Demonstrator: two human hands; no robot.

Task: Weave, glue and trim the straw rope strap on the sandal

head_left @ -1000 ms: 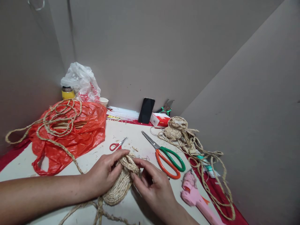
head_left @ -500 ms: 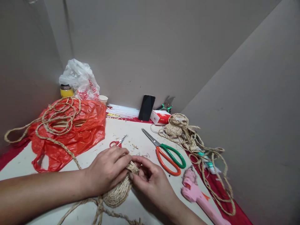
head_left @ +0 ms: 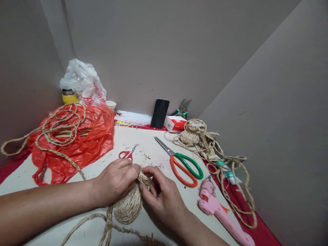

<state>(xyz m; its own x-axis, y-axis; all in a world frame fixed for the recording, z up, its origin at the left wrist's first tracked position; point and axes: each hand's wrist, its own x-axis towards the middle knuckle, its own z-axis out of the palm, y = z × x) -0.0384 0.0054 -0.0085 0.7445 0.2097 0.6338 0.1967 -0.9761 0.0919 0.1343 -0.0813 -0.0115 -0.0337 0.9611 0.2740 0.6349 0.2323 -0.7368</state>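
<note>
Between my hands is a flat oval piece of coiled, braided straw cord [head_left: 128,207], near the front of the white table. My left hand [head_left: 116,181] lies over its upper left side, fingers closed on it and hiding part of it. The fingers and thumb of my right hand [head_left: 160,193] pinch its upper right edge. Loose straw strands [head_left: 109,223] trail below the piece toward the front. Just beyond my left hand lie small red-handled scissors [head_left: 128,153]. Larger scissors [head_left: 179,162] with one green and one orange handle rest beyond my right hand.
A pink glue gun [head_left: 217,213] lies at the right. Behind it sit coiled and loose braids [head_left: 196,133]. A red plastic bag [head_left: 98,133] with braided cord on top is at the left. A phone [head_left: 160,113] leans on the wall beside a red-and-white box [head_left: 175,123].
The view has tilted slightly, so most things appear a little higher. Both hands stay on the coiled straw piece, with only small finger movements.
</note>
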